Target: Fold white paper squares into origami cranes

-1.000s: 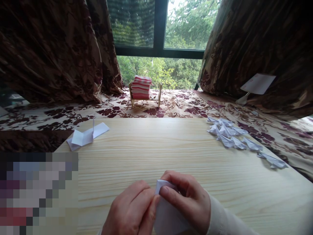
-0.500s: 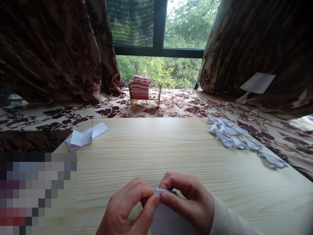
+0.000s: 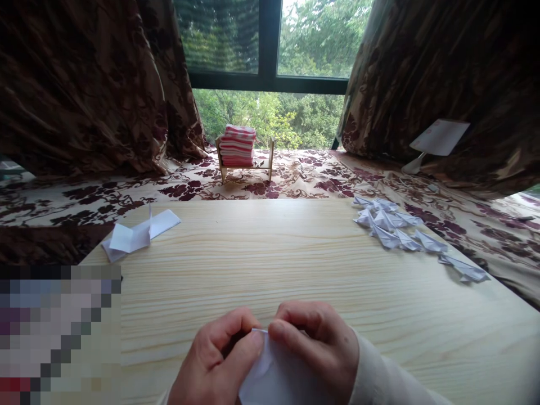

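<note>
Between my hands is a white sheet of paper (image 3: 280, 374) with a narrow folded edge at its top, held just above the near part of the wooden table (image 3: 236, 270). My left hand (image 3: 221, 354) pinches the upper left corner, its thumb lying on the paper's face. My right hand (image 3: 316, 346) pinches the top edge a little to the right, thumb against curled forefinger. Both hands are closed, and their fingertips are close together. The lower part of the sheet runs out of view at the bottom.
Several folded white paper pieces (image 3: 390, 225) lie at the table's far right. At the far left sit creased paper strips (image 3: 130, 237). Behind, on floral cloth, stand a small rack with folded red-and-white cloths (image 3: 238, 147) and a white tilted panel on a stand (image 3: 441, 136).
My left thumb has moved onto the paper's face, and the right hand has shifted slightly left along the top edge. More of the sheet shows below. The whole view has shifted a little.
</note>
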`<state>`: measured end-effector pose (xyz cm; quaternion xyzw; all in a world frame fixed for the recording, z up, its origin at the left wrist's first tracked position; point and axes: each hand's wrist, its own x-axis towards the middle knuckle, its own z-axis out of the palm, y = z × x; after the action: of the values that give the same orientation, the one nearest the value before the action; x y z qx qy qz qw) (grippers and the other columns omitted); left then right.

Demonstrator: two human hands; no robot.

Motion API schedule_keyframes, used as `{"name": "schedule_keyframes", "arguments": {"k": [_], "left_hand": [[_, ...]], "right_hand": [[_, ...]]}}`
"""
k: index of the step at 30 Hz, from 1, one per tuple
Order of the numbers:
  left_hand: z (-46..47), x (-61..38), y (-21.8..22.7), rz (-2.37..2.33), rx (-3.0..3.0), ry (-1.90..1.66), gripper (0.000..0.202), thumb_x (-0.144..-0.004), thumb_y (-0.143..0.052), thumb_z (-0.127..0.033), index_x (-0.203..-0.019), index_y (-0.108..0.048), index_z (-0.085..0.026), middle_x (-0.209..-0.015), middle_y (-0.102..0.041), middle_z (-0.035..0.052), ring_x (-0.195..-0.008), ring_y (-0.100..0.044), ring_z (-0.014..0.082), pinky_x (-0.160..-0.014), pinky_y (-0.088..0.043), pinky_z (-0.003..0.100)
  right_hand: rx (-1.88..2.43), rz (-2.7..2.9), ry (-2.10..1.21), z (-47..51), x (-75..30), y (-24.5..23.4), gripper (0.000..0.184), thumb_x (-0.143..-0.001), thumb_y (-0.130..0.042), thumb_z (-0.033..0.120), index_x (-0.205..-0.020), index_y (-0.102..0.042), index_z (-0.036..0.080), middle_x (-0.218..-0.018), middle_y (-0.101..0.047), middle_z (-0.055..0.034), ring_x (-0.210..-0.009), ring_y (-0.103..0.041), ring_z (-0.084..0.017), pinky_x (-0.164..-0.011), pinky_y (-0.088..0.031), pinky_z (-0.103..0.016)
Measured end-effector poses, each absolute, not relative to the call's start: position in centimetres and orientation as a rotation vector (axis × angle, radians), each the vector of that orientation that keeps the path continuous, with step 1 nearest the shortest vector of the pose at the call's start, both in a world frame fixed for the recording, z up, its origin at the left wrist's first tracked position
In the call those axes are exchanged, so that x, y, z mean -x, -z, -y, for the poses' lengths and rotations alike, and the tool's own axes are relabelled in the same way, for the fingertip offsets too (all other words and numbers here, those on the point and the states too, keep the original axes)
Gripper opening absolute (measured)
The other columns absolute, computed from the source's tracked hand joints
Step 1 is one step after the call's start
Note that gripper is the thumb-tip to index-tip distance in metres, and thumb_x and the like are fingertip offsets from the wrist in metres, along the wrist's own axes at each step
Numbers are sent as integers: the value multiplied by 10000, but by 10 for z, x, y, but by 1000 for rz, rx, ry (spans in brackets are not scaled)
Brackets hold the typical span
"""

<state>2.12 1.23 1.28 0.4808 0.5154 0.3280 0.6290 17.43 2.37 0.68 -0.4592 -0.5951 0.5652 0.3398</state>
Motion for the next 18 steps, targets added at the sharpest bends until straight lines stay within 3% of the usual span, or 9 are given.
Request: {"name": "schedule_keyframes", "arguments": {"k": [2,9,13,18], "left_hand": [[-17,-21,-13,-1094,-888,-773,269,-694,-537,-389,-564,-431,-180,-470,-298,-65,-446,-272,72,-421,-212,195],[-27,-19,-9,-1041,-653,-807,245,-616,-574,-306,-490,-422,-162,-454,-306,-62,-447,-288,66,-436,-233,198],[-21,-21,-10,-1109,-812,-834,262,-674,-560,-347,-523,-454,-162,-460,-310,-61,-445,-282,66,-425,-225,195],[-7,-25,-20,-1278,-1201,-966,300,-761,-508,-396,-559,-469,-177,-522,-367,-39,-509,-357,89,-460,-303,192]], "right_hand": [[1230,1523,-1497,-26,-176,-10,459,-796,-434,533,-522,-448,164,-470,-299,52,-446,-291,-69,-395,-217,-209],[1157,1565,-1403,-29,-185,-27,470,-839,-376,517,-527,-453,175,-531,-461,15,-557,-463,-108,-546,-367,-207],[1166,1612,-1419,-28,-188,-30,461,-850,-373,472,-504,-428,173,-495,-410,29,-510,-412,-92,-507,-342,-209],[1204,1652,-1265,-24,-191,-26,177,-740,-559,305,-637,-574,162,-568,-513,18,-558,-454,-104,-523,-371,-214]]}}
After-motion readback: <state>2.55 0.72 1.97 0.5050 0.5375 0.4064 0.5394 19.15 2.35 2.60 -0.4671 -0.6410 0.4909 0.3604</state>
